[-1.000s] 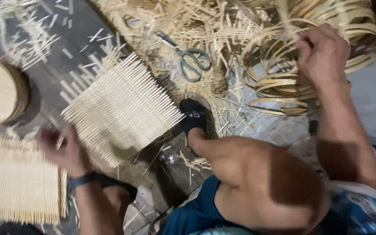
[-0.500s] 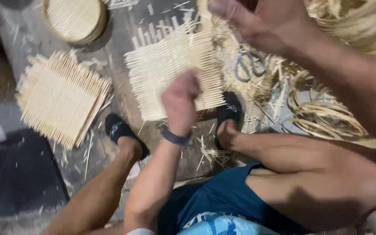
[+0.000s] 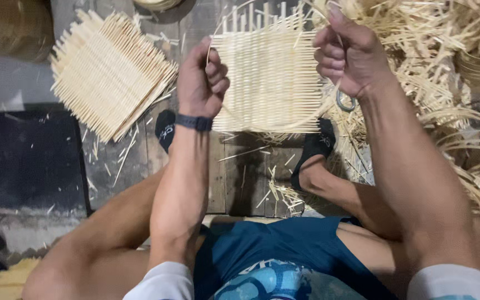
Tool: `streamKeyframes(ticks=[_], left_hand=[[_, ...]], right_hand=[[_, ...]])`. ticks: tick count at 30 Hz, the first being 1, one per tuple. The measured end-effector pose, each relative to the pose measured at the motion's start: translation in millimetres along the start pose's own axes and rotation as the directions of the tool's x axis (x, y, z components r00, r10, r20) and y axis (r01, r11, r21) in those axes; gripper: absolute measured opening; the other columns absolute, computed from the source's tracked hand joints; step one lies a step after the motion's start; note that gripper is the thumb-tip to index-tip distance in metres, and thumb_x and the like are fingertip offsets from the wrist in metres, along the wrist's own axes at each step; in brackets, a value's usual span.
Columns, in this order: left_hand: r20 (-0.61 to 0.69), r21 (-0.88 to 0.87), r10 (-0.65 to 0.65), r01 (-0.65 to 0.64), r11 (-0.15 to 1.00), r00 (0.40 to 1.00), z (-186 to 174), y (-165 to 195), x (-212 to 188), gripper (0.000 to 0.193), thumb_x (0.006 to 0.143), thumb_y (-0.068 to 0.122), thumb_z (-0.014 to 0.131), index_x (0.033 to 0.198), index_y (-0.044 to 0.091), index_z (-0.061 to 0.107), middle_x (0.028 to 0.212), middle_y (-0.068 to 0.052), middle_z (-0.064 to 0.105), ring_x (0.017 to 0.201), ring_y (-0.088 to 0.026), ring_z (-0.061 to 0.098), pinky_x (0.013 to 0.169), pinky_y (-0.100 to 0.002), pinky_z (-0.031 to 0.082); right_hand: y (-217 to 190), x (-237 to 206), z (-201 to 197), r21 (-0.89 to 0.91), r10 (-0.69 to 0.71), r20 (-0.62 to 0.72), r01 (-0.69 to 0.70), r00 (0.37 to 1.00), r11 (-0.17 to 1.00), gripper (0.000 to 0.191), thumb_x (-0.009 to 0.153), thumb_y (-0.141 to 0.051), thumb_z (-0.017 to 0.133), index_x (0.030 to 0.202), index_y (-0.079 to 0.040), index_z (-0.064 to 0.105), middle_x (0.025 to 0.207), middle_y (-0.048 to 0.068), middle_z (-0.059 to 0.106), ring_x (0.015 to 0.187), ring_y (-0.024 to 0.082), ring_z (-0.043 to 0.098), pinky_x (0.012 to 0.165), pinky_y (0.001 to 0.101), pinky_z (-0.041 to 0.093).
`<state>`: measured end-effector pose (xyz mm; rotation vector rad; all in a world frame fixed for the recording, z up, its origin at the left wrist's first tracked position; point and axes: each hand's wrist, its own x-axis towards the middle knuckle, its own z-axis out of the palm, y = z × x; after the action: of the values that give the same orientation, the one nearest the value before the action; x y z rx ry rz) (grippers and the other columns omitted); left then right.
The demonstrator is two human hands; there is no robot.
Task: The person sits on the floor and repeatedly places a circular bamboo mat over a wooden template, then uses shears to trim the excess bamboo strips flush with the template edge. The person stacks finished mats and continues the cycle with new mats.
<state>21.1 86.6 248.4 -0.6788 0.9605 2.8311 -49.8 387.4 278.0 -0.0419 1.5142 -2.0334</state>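
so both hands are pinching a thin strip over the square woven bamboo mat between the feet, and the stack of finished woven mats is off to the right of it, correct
Not quite. The head view shows the stack of finished square woven bamboo mats lying to the left of the square woven bamboo mat between the feet, not the right. To the right lies a heap of loose bamboo strips. The rest holds: the left hand and right hand each pinch a thin pale strip over that mat.

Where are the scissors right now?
In the head view, the scissors lie on the floor at the right, mostly hidden under the right hand, beside the woven bamboo mat and the straw pile.
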Motion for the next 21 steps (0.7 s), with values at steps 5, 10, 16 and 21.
streamKeyframes(ticks=[5, 10, 16, 21], left_hand=[[0.048, -0.14, 0.053, -0.046, 0.989, 0.997, -10, -1, 16, 0.035, 0.103, 0.027, 0.063, 0.072, 0.011, 0.058, 0.054, 0.006, 0.044, 0.045, -0.008, 0.037, 0.04, -0.024, 0.028], [0.079, -0.175, -0.026, 0.039, 0.984, 0.997, -22, -2, 21, 0.033, 0.103, 0.033, 0.056, 0.086, 0.007, 0.066, 0.063, 0.002, 0.047, 0.055, -0.011, 0.04, 0.049, -0.025, 0.031], [-0.011, -0.299, 0.09, -0.089, 0.95, 0.996, -45, -12, 40, 0.036, 0.104, 0.033, 0.062, 0.077, 0.01, 0.06, 0.06, 0.004, 0.043, 0.051, -0.01, 0.035, 0.042, -0.026, 0.029], [0.038, -0.291, 0.1, -0.084, 0.953, 0.994, -54, -11, 48, 0.03, 0.104, 0.032, 0.064, 0.084, 0.009, 0.061, 0.062, 0.005, 0.041, 0.052, -0.009, 0.034, 0.044, -0.025, 0.028]], right_hand=[[33, 2, 7, 0.116, 0.051, 0.016, -0.052, 0.999, 0.992, 0.057, 0.104, -0.061, 0.067, 0.098, -0.004, 0.067, 0.064, -0.009, 0.035, 0.055, 0.005, 0.033, 0.046, 0.0211, 0.028], [48, 1, -3, 0.357, 0.0, -0.146, 0.053, 0.989, 0.932, 0.059, 0.107, -0.058, 0.052, 0.11, -0.003, 0.072, 0.074, 0.0, 0.05, 0.071, 0.015, 0.052, 0.066, 0.03, 0.049], [87, -4, 7, 0.477, -0.048, 0.079, 0.005, 0.996, 0.879, 0.061, 0.115, -0.047, 0.038, 0.076, -0.007, 0.06, 0.067, 0.008, 0.057, 0.068, 0.022, 0.063, 0.07, 0.0431, 0.06], [94, -8, 10, 0.463, -0.029, 0.071, -0.007, 0.997, 0.887, 0.065, 0.119, -0.048, 0.039, 0.073, -0.007, 0.06, 0.067, 0.009, 0.056, 0.069, 0.022, 0.066, 0.074, 0.0441, 0.063]])
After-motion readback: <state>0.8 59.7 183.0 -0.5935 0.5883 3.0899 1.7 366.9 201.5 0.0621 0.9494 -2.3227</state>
